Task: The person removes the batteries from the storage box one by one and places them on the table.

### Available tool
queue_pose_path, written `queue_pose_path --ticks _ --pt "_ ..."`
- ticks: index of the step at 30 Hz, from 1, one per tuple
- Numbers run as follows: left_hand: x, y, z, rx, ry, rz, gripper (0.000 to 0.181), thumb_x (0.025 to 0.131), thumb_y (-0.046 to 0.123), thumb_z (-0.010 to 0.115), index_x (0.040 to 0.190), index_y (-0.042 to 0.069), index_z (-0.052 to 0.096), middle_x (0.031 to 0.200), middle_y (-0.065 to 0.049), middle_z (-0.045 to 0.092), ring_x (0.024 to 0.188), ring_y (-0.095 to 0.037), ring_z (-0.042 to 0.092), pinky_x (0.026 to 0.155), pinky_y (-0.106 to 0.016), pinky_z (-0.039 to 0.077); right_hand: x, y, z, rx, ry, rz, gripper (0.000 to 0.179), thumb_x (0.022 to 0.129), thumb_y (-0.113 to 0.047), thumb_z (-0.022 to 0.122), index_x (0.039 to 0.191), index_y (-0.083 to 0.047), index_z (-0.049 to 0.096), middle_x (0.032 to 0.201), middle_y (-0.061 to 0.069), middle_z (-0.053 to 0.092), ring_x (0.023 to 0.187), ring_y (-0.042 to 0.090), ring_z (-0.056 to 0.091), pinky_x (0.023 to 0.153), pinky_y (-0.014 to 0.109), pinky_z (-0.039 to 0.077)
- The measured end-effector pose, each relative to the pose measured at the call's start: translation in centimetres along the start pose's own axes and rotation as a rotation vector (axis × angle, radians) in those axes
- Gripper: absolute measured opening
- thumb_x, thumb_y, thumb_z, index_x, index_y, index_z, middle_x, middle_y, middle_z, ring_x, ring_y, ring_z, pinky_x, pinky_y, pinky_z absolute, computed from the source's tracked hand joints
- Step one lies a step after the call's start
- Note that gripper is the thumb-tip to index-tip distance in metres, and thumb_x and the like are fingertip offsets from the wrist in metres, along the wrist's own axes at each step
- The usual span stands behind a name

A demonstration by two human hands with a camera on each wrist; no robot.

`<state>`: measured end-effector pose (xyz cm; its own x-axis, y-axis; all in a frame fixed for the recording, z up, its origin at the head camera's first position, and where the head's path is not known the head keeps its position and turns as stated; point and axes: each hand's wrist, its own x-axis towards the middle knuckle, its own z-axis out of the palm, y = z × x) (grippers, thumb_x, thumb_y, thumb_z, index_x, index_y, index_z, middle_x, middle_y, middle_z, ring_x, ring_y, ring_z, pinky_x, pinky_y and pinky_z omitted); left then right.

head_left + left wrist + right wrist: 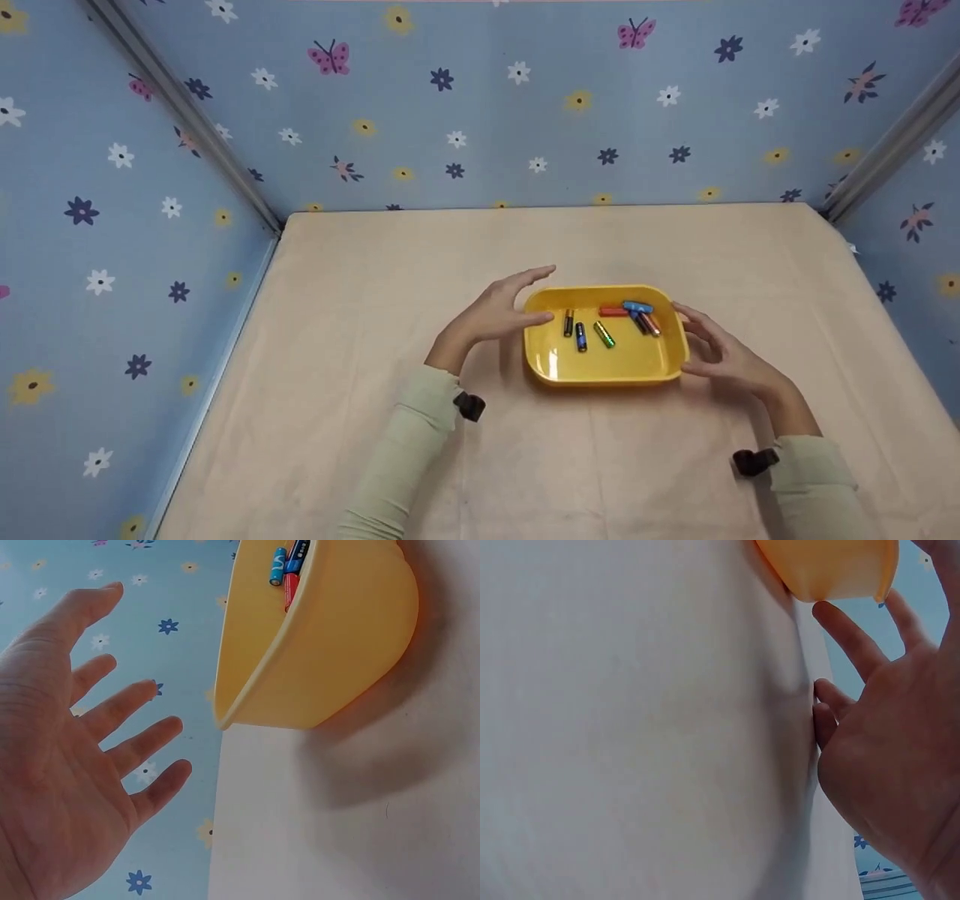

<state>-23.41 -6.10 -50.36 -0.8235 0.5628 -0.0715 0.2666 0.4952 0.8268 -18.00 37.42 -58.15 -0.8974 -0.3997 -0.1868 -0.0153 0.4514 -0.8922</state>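
A yellow plastic tub [600, 369] with rounded corners stands on the table, with several batteries lying loose in it. On its left lie an orange-and-black battery [568, 323], a blue-and-black battery [581, 337] and a green battery [604, 334]. Toward the back right, red and blue batteries [638, 307] are bunched together. My left hand [499, 309] hovers at the tub's left end, thumb overlapping the rim in the head view; its palm [82, 757] is bare with fingers spread. At the right end, my right hand [724, 354] has its fingertips right at the rim and wall, fingers loosely bent.
A pale cloth [390, 262] covers the table. Blue flowered panels [487, 112] rise behind it and on both sides, with grey metal posts [187, 112] at the back corners. Each sleeve carries a small black camera [470, 406] at the wrist.
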Motion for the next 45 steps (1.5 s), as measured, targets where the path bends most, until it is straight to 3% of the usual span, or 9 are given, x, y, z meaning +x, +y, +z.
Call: queue_pose_path --ticks 5,12,14,19,29,31,34,38,45 --pt "0.3 0.1 0.0 -0.021 -0.019 -0.012 0.083 0.106 0.037 0.08 0.176 0.022 0.04 0.182 -0.003 0.045 0.172 -0.03 0.038 0.142 -0.054 0.03 0.0 -0.1 -0.1 -0.005 -0.004 0.009 0.1 0.101 -0.019 0.083 0.181 -0.031 0.024 0.186 0.018 0.03 0.171 0.049 0.025 0.128 0.092 0.007" --pt "0.8 0.5 0.2 -0.045 -0.075 -0.028 0.081 0.104 0.032 0.082 0.175 0.022 0.044 0.179 -0.005 0.049 0.169 -0.034 0.043 0.14 -0.057 0.033 0.2 -0.3 -0.6 -0.018 0.009 -0.001 0.101 0.096 -0.019 0.089 0.179 -0.028 0.03 0.185 0.015 0.035 0.154 0.002 0.041 0.133 0.086 0.011" --pt "1.0 0.6 0.3 -0.046 -0.094 -0.026 0.08 0.104 0.029 0.082 0.174 0.021 0.045 0.179 -0.007 0.05 0.167 -0.036 0.044 0.14 -0.058 0.034 0.2 -0.4 -0.7 -0.033 0.017 0.002 0.102 0.095 -0.021 0.09 0.178 -0.028 0.032 0.183 0.014 0.037 0.158 0.008 0.044 0.134 0.083 0.014" --pt "1.7 0.9 0.4 -0.034 -0.12 -0.026 0.08 0.103 0.031 0.083 0.173 0.022 0.046 0.179 -0.007 0.05 0.167 -0.034 0.046 0.139 -0.055 0.036 0.2 -0.8 -1.0 -0.06 0.023 0.017 0.103 0.092 -0.025 0.093 0.177 -0.026 0.034 0.182 0.016 0.041 0.168 0.046 0.037 0.133 0.083 0.02" --pt "2.2 1.4 1.0 -0.074 -0.13 0.02 0.079 0.102 0.026 0.084 0.172 0.016 0.048 0.176 -0.012 0.052 0.163 -0.04 0.05 0.135 -0.058 0.041 0.3 -1.1 -1.1 -0.102 0.03 0.023 0.102 0.091 -0.026 0.094 0.176 -0.026 0.037 0.18 0.017 0.045 0.165 0.047 0.041 0.132 0.085 0.02" --pt "2.4 1.5 1.2 -0.079 -0.13 0.017 0.079 0.101 0.024 0.084 0.172 0.016 0.048 0.175 -0.012 0.053 0.163 -0.04 0.051 0.135 -0.057 0.042 0.2 -1.2 -1.2 -0.105 0.03 0.013 0.102 0.091 -0.025 0.095 0.176 -0.026 0.037 0.179 0.017 0.046 0.163 0.039 0.046 0.132 0.084 0.02" --pt "2.6 1.4 1.6 -0.074 -0.124 -0.006 0.08 0.1 0.021 0.086 0.171 0.015 0.05 0.175 -0.013 0.054 0.162 -0.04 0.051 0.136 -0.058 0.041 0.3 -1.3 -1.2 -0.098 0.023 -0.016 0.101 0.092 -0.021 0.094 0.176 -0.023 0.038 0.179 0.018 0.046 0.156 0.013 0.052 0.132 0.083 0.021" --pt "2.9 1.3 2.2 -0.036 -0.125 -0.051 0.081 0.098 0.019 0.089 0.17 0.014 0.051 0.173 -0.014 0.055 0.161 -0.04 0.053 0.135 -0.056 0.042 0.4 -1.2 -1.2 -0.087 0.012 -0.027 0.101 0.093 -0.019 0.093 0.176 -0.022 0.037 0.179 0.019 0.045 0.141 -0.016 0.046 0.133 0.083 0.02" --pt "4.0 1.6 3.2 0.068 -0.149 -0.113 0.08 0.097 0.017 0.089 0.169 0.016 0.052 0.171 -0.012 0.058 0.162 -0.033 0.053 0.137 -0.05 0.04 0.4 -0.8 -1.2 -0.047 0.002 -0.068 0.102 0.093 -0.011 0.092 0.177 -0.019 0.035 0.18 0.022 0.042 0.142 -0.017 0.049 0.132 0.085 0.018"
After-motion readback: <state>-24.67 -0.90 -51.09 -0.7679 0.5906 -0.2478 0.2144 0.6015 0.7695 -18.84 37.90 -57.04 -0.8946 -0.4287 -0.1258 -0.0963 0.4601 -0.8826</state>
